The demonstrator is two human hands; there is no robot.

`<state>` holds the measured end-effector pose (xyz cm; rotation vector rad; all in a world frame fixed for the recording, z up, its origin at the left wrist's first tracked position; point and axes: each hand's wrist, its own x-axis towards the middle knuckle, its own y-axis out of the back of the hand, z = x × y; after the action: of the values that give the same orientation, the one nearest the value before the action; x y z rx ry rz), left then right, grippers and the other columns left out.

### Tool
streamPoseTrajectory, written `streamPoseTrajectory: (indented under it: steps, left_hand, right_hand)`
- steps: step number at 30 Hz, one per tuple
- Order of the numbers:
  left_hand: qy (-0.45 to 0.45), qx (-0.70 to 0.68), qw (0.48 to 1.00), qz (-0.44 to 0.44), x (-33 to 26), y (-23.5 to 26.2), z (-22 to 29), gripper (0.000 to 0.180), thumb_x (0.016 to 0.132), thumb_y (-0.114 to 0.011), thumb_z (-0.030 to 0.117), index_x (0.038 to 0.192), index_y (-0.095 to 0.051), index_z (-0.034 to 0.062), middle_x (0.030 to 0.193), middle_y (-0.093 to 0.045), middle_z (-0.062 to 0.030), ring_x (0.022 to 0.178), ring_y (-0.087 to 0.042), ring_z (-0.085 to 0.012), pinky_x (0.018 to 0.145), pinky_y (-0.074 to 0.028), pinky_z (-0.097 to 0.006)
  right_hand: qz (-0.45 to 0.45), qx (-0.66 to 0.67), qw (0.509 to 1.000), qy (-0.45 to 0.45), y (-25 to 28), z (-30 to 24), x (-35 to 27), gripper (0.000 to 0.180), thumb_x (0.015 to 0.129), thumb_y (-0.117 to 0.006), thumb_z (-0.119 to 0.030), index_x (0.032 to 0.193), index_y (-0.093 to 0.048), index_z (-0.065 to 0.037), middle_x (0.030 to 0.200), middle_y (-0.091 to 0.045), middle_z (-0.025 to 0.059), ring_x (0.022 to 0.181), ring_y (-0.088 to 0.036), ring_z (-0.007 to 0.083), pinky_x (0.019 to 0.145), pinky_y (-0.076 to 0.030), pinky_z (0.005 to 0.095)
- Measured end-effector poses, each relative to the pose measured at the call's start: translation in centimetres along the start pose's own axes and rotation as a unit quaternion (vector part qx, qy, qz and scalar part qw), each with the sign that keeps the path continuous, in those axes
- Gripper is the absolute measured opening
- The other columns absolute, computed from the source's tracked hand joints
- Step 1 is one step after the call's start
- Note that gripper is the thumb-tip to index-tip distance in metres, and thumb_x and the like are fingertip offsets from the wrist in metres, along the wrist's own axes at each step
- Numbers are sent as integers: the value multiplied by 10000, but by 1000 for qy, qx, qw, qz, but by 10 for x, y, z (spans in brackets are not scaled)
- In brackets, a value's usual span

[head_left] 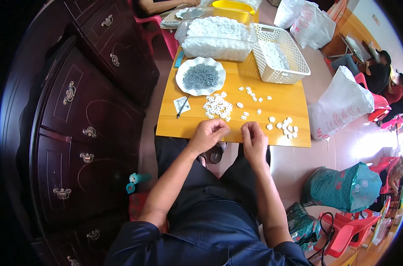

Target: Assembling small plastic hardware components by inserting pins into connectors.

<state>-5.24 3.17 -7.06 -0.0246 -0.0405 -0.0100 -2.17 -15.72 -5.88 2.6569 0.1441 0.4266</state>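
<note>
At the near edge of the wooden table, my left hand [208,134] is closed in a pinch; whatever its fingertips hold is too small to make out. A short gap away, my right hand [255,142] also pinches, with anything between thumb and fingers hidden. Just beyond the left hand lies a heap of small white plastic pieces [218,105] with dark holes. More white pieces [286,127] are scattered beyond and right of the right hand. A scalloped white plate [180,83] holds a pile of thin grey pins or screws [201,76], too fine to tell which.
Behind the plate stand a clear bin [219,52] and a white perforated basket [279,79], both holding white pieces. A dark pen-like tool [182,107] lies on a white card. Dark drawers [90,111] line the left; white sacks [339,104] stand right. Other people sit nearby.
</note>
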Motion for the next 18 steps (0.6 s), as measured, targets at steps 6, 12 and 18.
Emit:
streamPoseTrajectory:
  steps: [6, 12, 18]
  left_hand:
    - [-51, 61, 991, 111, 5, 27, -14, 67, 932, -696, 54, 934, -688, -12, 764, -667, 18, 668, -575, -22, 596, -467, -214]
    - [-60, 80, 983, 151, 4, 34, -18, 58, 935, -681, 44, 930, -687, -13, 726, -635, 36, 647, -549, -16, 580, -445, -211]
    - [-68, 71, 984, 150, 6, 36, -20, 65, 936, -679, 51, 923, -685, -13, 710, -628, 34, 632, -545, -21, 572, -441, -214]
  right_hand:
    - [36, -169, 979, 105, -11, 12, 29, 44, 899, -672, -120, 913, -657, -81, 909, -628, 122, 849, -642, 357, 731, -507, 456]
    - [19, -249, 957, 146, -26, 24, 49, 66, 895, -656, -163, 883, -664, -98, 887, -624, 98, 850, -646, 324, 751, -490, 447]
    - [12, -278, 950, 140, -30, 31, 58, 80, 888, -657, -189, 873, -685, -116, 885, -644, 90, 849, -650, 315, 753, -485, 446]
